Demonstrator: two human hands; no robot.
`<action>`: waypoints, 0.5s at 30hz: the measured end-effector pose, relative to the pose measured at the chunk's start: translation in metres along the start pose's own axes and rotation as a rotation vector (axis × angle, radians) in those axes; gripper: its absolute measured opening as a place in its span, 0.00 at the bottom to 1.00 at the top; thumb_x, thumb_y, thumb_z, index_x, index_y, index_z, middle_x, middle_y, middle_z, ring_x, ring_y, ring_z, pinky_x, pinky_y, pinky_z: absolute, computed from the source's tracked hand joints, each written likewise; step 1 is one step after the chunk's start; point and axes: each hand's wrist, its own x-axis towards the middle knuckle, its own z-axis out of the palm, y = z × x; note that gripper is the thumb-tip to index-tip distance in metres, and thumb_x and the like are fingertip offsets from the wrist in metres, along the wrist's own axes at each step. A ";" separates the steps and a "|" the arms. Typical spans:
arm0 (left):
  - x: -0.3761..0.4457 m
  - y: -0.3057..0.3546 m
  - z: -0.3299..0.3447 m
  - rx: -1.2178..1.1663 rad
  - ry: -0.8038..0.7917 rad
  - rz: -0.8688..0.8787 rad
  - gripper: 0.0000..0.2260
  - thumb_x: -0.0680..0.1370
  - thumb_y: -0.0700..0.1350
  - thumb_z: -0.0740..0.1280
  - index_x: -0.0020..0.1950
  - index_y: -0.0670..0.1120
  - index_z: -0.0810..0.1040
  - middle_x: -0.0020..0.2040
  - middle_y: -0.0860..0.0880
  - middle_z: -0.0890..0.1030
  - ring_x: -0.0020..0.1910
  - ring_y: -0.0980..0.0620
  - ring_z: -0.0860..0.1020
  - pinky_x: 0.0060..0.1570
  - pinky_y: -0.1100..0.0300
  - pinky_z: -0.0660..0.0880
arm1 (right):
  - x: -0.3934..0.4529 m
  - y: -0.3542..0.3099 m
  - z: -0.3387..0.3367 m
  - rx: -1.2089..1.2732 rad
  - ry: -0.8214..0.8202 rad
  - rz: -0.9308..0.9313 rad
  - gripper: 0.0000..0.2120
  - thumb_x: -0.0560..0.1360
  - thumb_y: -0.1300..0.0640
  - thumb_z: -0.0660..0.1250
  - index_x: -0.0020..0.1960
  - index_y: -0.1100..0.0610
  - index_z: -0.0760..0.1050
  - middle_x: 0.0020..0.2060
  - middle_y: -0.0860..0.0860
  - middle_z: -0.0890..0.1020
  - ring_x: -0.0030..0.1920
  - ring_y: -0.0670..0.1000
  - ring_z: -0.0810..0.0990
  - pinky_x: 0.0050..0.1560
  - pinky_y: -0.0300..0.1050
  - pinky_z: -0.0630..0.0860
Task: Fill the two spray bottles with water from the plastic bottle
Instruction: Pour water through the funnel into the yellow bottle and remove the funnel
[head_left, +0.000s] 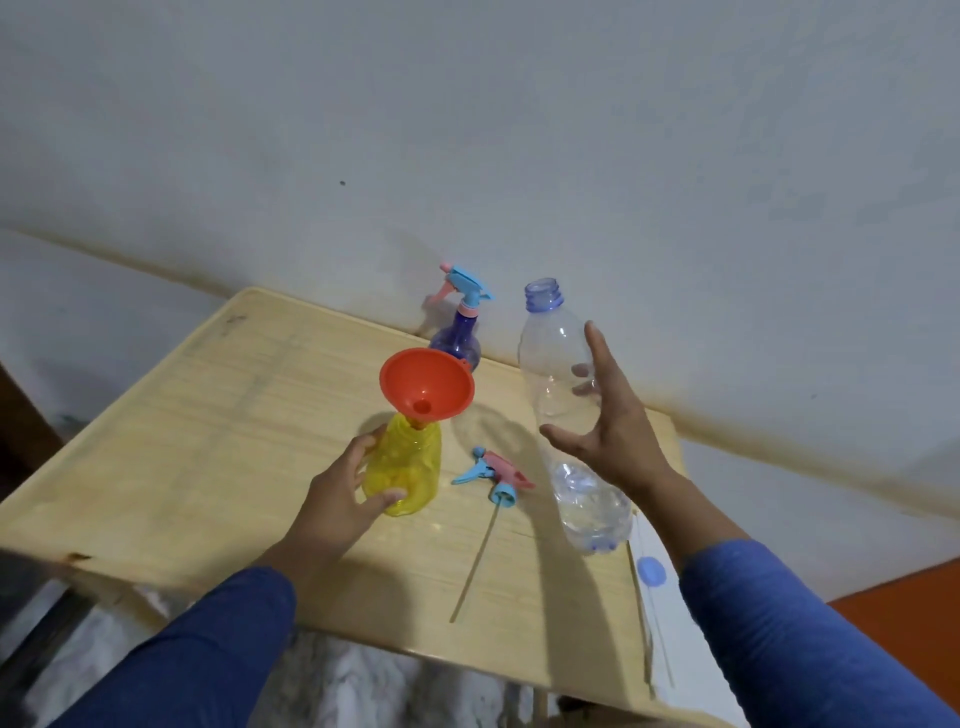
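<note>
A yellow spray bottle (410, 467) stands without its head on the wooden table (218, 441), with an orange funnel (426, 387) in its neck. My left hand (337, 499) is wrapped around the bottle's left side. Its blue and pink spray head (493, 475) lies beside it, the dip tube pointing toward me. A purple spray bottle (457, 338) with its head on stands at the back edge. The clear plastic bottle (550, 364) stands uncapped at the right, a little water at its bottom. My right hand (613, 431) is spread loosely around it, fingers apart.
A blue bottle cap (651, 571) lies on a white surface just right of the table's edge. The plastic bottle stands close to that right edge. A pale wall runs right behind the table. Orange floor shows at the lower right.
</note>
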 end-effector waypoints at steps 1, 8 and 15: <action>-0.001 0.001 0.000 0.000 -0.002 0.002 0.33 0.70 0.42 0.75 0.52 0.78 0.63 0.60 0.56 0.73 0.61 0.58 0.71 0.61 0.63 0.68 | -0.002 -0.004 -0.002 -0.027 -0.051 -0.018 0.54 0.64 0.60 0.78 0.68 0.30 0.42 0.54 0.52 0.71 0.51 0.48 0.73 0.51 0.26 0.65; -0.004 0.007 -0.002 0.011 -0.020 0.009 0.30 0.71 0.44 0.73 0.56 0.71 0.60 0.62 0.60 0.68 0.61 0.58 0.67 0.63 0.60 0.66 | -0.008 -0.026 -0.028 -0.272 -0.371 -0.086 0.52 0.65 0.57 0.76 0.67 0.28 0.43 0.52 0.53 0.71 0.53 0.53 0.73 0.51 0.38 0.68; -0.005 0.006 -0.003 0.013 -0.037 -0.007 0.30 0.72 0.45 0.73 0.63 0.67 0.59 0.63 0.60 0.66 0.68 0.49 0.69 0.63 0.59 0.66 | 0.003 -0.040 -0.044 -0.508 -0.501 -0.129 0.56 0.67 0.57 0.75 0.63 0.21 0.34 0.52 0.51 0.68 0.47 0.53 0.71 0.51 0.45 0.72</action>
